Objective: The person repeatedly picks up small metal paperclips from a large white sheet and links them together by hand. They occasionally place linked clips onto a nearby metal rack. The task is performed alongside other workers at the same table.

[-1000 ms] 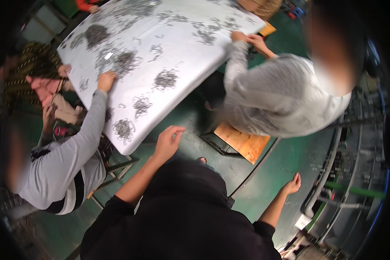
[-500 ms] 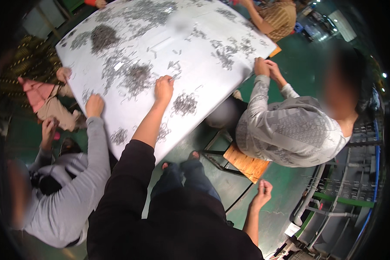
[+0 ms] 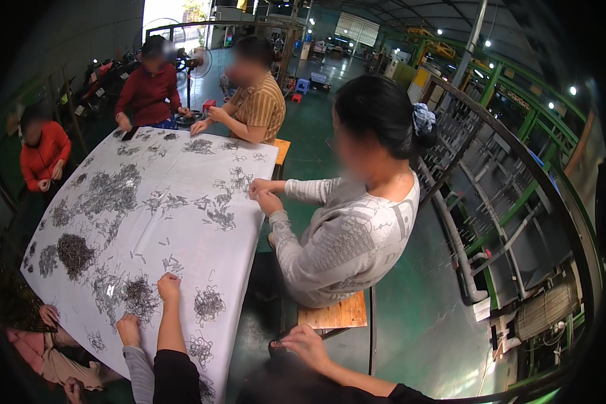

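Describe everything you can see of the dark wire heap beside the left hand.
The dark wire heap is a loose tangle of thin, metallic-looking pieces, denser in the middle, with strays around its edges. It lies on the white tabletop, just left of the person's left hand. A co-worker's hand is at its near edge; contact is unclear.

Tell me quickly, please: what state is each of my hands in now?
Left hand: fingers curled beside metal pieces; grip cannot be told.
Right hand: fingers bent, off the table; grip cannot be told.
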Tool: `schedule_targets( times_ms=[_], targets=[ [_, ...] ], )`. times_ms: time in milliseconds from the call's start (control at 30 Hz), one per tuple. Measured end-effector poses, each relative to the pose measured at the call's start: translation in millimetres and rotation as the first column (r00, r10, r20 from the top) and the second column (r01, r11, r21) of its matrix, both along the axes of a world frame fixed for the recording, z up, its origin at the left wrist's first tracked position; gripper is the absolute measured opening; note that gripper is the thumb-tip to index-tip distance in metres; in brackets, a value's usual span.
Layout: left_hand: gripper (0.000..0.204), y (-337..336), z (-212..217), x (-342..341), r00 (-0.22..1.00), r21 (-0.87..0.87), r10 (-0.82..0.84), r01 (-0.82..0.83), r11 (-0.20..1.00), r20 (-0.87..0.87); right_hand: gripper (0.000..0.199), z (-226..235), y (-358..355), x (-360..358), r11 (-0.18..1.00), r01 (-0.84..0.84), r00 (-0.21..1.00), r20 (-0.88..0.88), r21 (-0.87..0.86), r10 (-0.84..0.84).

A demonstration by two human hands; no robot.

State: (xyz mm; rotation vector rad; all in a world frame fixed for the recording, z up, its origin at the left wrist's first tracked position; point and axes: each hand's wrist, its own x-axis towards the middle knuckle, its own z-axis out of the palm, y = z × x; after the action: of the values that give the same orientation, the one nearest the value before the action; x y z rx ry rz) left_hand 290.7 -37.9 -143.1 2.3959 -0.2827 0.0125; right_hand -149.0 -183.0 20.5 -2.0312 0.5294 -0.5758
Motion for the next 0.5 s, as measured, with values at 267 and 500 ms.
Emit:
schedule_targets(
  times_ms=[267, 500],
  targets=[
    [0.021, 4, 57, -44, 0.998, -0.433, 0.066, -0.061, 0.899, -0.003, 0.014, 5, 13, 31, 0.988, -0.133, 0.991, 0.014, -0.080, 0.134],
    [0.023, 19, 148, -238, 0.858, -0.810, -0.400, -0.032, 0.585, -0.323, 0.013, 1, 32, 47, 0.970, -0.233, 0.972, 0.020, -0.073, 0.235]
  ],
)
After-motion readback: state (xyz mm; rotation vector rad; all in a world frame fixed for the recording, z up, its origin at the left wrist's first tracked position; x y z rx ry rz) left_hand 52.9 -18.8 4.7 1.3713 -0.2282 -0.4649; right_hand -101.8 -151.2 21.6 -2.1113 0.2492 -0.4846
